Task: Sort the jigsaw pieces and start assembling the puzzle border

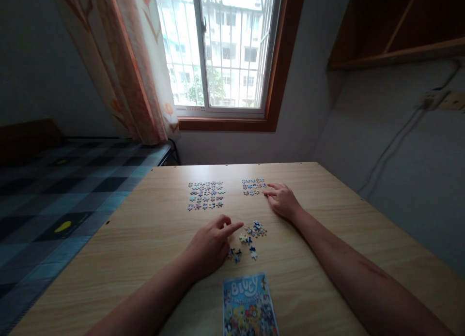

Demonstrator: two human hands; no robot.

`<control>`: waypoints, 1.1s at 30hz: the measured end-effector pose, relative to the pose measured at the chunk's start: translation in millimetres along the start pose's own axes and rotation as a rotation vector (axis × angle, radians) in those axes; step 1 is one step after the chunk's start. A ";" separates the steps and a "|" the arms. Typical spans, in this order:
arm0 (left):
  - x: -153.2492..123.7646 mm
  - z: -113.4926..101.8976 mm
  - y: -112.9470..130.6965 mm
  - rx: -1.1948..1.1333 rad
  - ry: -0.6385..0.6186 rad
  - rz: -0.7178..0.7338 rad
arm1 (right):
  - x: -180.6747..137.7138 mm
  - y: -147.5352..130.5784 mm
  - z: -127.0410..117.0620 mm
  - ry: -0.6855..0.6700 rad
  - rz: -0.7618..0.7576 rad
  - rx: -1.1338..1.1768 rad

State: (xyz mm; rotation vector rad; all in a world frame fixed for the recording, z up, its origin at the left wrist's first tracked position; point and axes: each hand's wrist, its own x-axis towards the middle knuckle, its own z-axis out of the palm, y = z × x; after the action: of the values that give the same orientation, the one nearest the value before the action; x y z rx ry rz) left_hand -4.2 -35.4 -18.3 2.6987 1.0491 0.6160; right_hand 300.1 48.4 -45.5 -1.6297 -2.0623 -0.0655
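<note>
My left hand [210, 246] hovers low by a loose pile of jigsaw puzzle pieces [257, 229], index finger stretched toward it and the other fingers curled. Nothing shows in its grasp. A few more pieces [253, 252] lie just right of its knuckles, partly hidden by the hand. My right hand [284, 200] rests at the right end of a small block of puzzle pieces [250, 186] laid in rows. Its fingers are apart, with the tips at the edge pieces; whether they touch one is too small to tell. A larger block of rowed pieces [205, 195] lies to the left.
A blue Bluey puzzle box [249, 304] lies at the near edge of the wooden table [145, 220]. Beyond the table are a window [232, 50] and a curtain [134, 74]. A bed with a checked cover [90, 181] stands left; a wall shelf [395, 50] hangs right.
</note>
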 end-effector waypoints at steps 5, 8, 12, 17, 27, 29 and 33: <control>-0.2 1.8 -1.9 -0.010 0.013 0.003 | 1.7 -2.8 5.8 -0.036 0.007 -0.029; -0.3 2.4 -2.5 -0.015 0.019 0.005 | 1.9 -2.4 7.6 -0.040 -0.011 -0.009; -0.4 1.8 -1.5 -0.014 0.015 -0.005 | 2.2 1.1 10.0 -0.010 -0.006 0.024; 0.5 0.5 -0.1 -0.003 0.015 -0.006 | 1.6 3.3 12.9 -0.022 -0.004 0.047; 1.0 0.2 -0.1 -0.023 0.020 -0.002 | 0.8 -5.0 4.3 0.017 0.006 0.050; 1.0 0.3 -0.6 -0.030 0.023 0.002 | 0.5 -7.7 -0.2 0.086 -0.011 0.071; 0.7 1.2 -2.2 -0.048 0.019 0.010 | -2.6 -22.0 -11.0 0.154 -0.205 0.190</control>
State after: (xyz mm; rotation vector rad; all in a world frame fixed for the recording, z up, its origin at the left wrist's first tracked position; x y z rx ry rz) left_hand -4.5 -33.3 -19.8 2.6637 1.0119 0.6613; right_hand 284.1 36.1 -31.2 -1.2583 -2.0418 -0.0609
